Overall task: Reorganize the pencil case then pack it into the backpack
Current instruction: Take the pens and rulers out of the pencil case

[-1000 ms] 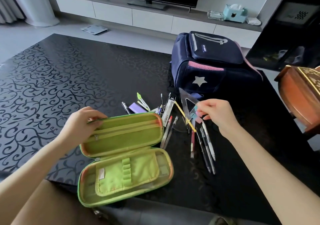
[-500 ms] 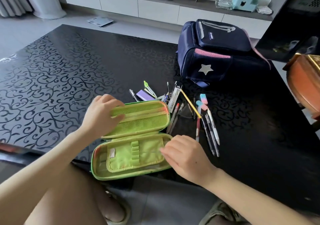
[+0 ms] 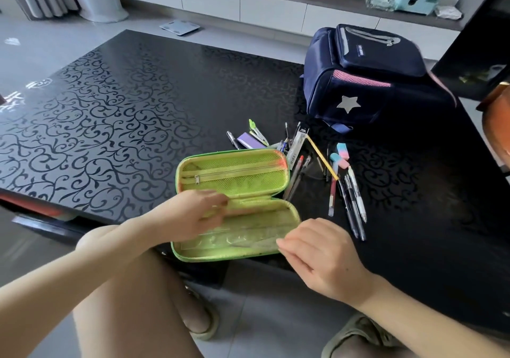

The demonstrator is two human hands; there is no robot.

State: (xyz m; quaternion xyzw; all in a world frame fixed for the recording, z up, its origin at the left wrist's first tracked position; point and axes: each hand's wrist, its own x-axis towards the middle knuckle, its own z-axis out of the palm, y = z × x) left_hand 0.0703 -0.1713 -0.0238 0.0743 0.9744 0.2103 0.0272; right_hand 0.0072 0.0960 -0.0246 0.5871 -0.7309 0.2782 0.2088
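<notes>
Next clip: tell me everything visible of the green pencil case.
The pencil case is a stiff green shell lined in yellow-green fabric, lying open at the table's near edge. Its far half has a zipped mesh pocket; its near half holds clear plastic pieces, seemingly rulers. The left hand pinches the inner flap by the hinge; the right hand touches the near right corner. Pens lie just right of it.

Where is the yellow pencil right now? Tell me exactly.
In the head view the yellow pencil lies slanted on the table, right of the open pencil case, between the white packet and the pink-and-blue erasers.
</notes>
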